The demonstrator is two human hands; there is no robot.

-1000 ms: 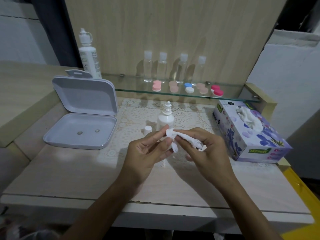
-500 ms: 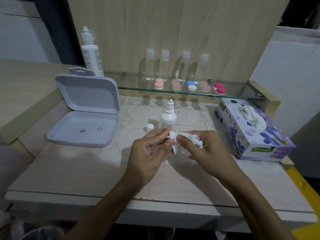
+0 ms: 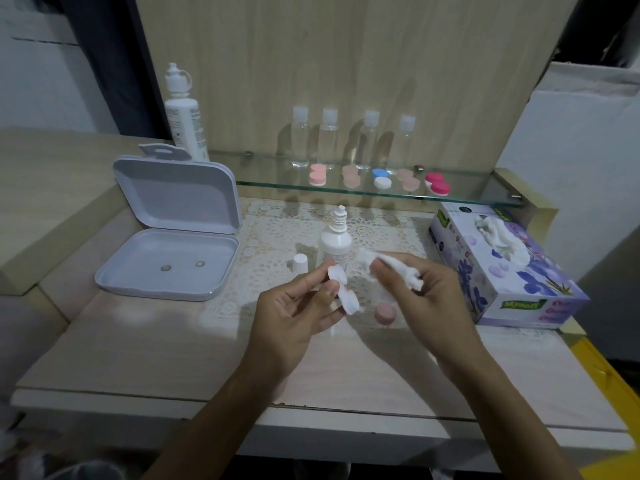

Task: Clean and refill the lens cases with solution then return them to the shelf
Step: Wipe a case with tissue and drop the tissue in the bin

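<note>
Currently L hand pinches white lens case, long axis approx 11-to-5 o'clock. R hand, fingers clamped on tissue wad, just at case's 2 o'clock, nearer for wiping.

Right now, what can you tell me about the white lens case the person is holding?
The white lens case looks like smooth plastic: two round wells joined by a narrow bridge, both uncapped. It is held above the lace mat, tilted, one well up near the small solution bottle, the other lower. The left hand pinches it near the middle. The right hand holds a crumpled tissue just beside it, not touching. A pink cap lies on the mat below.
</note>
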